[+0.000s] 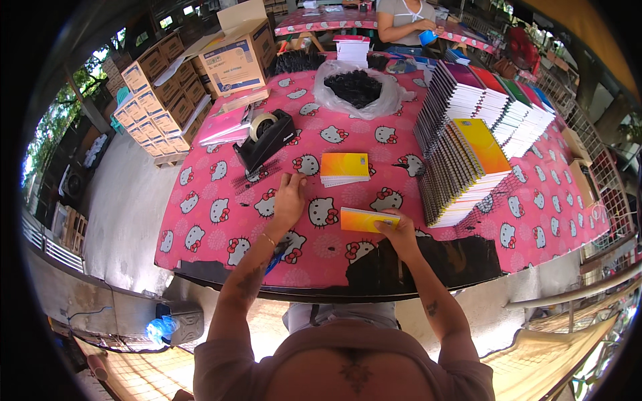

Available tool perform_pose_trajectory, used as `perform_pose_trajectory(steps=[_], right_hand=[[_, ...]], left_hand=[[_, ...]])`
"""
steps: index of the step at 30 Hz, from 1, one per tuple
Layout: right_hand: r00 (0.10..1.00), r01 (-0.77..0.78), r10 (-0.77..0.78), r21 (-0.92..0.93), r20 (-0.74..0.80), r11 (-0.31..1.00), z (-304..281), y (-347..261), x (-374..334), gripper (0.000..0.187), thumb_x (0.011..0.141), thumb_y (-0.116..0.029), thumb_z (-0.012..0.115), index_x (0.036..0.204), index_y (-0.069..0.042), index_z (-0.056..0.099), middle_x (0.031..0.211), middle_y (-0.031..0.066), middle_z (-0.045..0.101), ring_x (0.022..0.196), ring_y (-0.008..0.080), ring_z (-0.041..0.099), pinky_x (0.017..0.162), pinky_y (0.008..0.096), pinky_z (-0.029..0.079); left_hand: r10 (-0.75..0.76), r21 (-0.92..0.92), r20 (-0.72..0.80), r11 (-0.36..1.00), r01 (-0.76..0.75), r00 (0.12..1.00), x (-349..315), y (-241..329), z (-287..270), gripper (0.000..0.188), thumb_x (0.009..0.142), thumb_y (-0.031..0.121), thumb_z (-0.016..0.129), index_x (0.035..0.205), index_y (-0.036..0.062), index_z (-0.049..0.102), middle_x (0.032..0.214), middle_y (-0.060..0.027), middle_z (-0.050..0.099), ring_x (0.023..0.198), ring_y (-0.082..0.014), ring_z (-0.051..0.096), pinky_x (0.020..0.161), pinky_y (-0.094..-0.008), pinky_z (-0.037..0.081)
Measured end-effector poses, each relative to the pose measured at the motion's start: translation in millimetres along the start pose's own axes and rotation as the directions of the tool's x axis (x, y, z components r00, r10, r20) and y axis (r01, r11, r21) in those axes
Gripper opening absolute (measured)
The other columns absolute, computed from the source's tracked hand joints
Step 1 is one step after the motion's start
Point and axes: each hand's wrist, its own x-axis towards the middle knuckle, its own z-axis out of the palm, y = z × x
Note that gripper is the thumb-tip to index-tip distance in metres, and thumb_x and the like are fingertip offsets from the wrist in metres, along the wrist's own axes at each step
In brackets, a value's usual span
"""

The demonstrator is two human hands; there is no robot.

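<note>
Right hand (400, 230) is down on the near edge of a yellow-orange notebook (364, 219), fingers curled over its right end and clamped on it, the book lying flat on the pink cartoon-cat tablecloth (221, 200). Left hand (289, 200) sits at nine o'clock from that book, palm down, fingers spread and pressed to the cloth, gripping nothing (a thin bracelet shows at the wrist). Just off those fingertips, at ten o'clock, lies a short black binding comb (254, 179).

At twelve o'clock from the held notebook, a small stack of matching notebooks (344, 168) waits, a little apart from both hands. Out at two o'clock leans a long slanted row of spiral notebooks (461, 160), yellow cover on top. At eleven o'clock stands a black tape dispenser (267, 137). Farther off at twelve, a clear bag of black combs (356, 88). Cardboard boxes (237, 57) are piled beyond the table's far left corner, and another person (401, 20) works at the next table.
</note>
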Motion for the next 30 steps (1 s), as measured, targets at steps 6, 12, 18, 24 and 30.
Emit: perform_pose_trajectory(steps=[6,12,18,24,30], right_hand=[[1.0,0.02,-0.02,0.022,0.003,1.0,8.7,-5.8,-5.7,0.026,0.094,-0.006,0.071,0.119,-0.002,0.067,0.099,-0.0005,0.068,0.089,0.0055,0.061,0.078,0.021,0.051],[0.999,0.004,-0.005,0.043,0.037,0.999,10.0,-9.5,-6.0,0.021,0.095,-0.007,0.07,0.115,-0.002,0.069,0.1,-0.0002,0.068,0.089,0.0055,0.062,0.076,0.0218,0.053],[0.999,0.029,-0.03,0.028,0.018,0.999,7.7,-2.6,-4.3,0.021,0.095,-0.007,0.069,0.115,-0.002,0.067,0.101,0.0004,0.068,0.091,0.0061,0.062,0.079,0.0225,0.053],[1.0,0.025,-0.025,-0.009,0.003,1.0,7.5,-0.9,-3.2,0.021,0.095,-0.006,0.069,0.116,-0.002,0.066,0.101,0.0004,0.068,0.091,0.0057,0.062,0.079,0.0225,0.053],[0.999,0.021,-0.022,0.019,0.031,1.0,7.9,-3.9,-5.6,0.022,0.095,-0.007,0.069,0.116,-0.002,0.067,0.101,0.0003,0.068,0.091,0.0054,0.062,0.079,0.0221,0.053]], left_hand=[[0.074,-0.456,0.213,0.889,0.032,0.974,-52.2,87.7,-39.0,0.02,0.096,0.005,0.065,0.115,0.0017,0.068,0.089,-0.0118,0.069,0.071,-0.0174,0.066,0.062,-0.0289,0.051],[0.073,-0.439,0.179,0.899,0.013,0.981,-53.4,88.7,-40.5,0.014,0.093,0.002,0.068,0.106,-0.0005,0.072,0.092,-0.0124,0.071,0.076,-0.0168,0.069,0.065,-0.0272,0.052],[0.085,-0.442,0.175,0.897,0.001,0.981,-47.9,89.1,-34.8,0.013,0.094,0.004,0.067,0.105,-0.0018,0.071,0.087,-0.0129,0.073,0.074,-0.0171,0.07,0.065,-0.0288,0.053],[0.107,-0.426,0.243,0.905,0.007,0.964,-41.1,79.2,-31.2,0.012,0.095,0.006,0.065,0.101,-0.0029,0.069,0.083,-0.0138,0.071,0.07,-0.0219,0.07,0.063,-0.0317,0.054],[0.103,-0.435,0.211,0.9,-0.001,0.972,-44.6,73.7,-20.2,0.014,0.094,0.009,0.066,0.106,0.0021,0.067,0.087,-0.0162,0.068,0.077,-0.033,0.069,0.066,-0.0384,0.054]])
